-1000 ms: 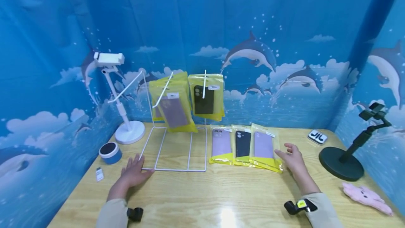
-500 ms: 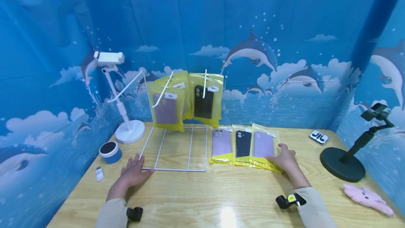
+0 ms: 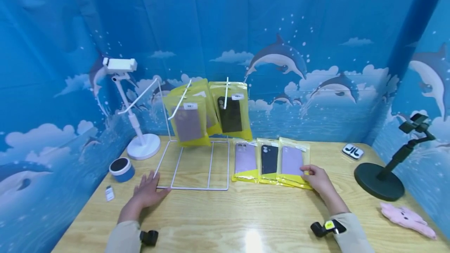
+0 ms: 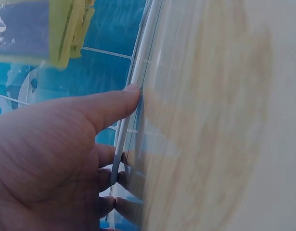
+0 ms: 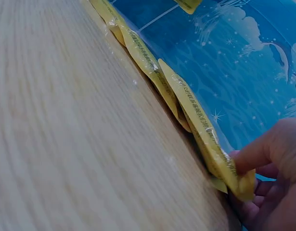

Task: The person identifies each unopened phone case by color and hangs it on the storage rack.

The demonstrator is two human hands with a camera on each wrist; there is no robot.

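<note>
Your right hand (image 3: 317, 179) pinches the near right corner of the rightmost yellow phone-case packet (image 3: 293, 163), thumb on top and fingers curled underneath; the right wrist view shows that corner (image 5: 239, 180) just lifted off the wooden table (image 3: 246, 221) while the rest of the packet lies flat. It overlaps the black-case packet (image 3: 270, 160) beside it, which in turn sits against the lilac-case packet (image 3: 245, 161), so peel the corner up gently and lift straight, or the neighbours will likely drag along. Keep the pinch on the sealed yellow edge rather than the clear window, where the film looks slippery. Your left hand (image 3: 147, 193) lies flat and open, fingers spread, on the table at the front left corner of the white wire display rack (image 3: 197, 167), fingertips (image 4: 131, 91) touching its base rod; press down there so the rack stays steady, since two yellow packets (image 3: 211, 112) hang on its hooks and look tilted
</note>
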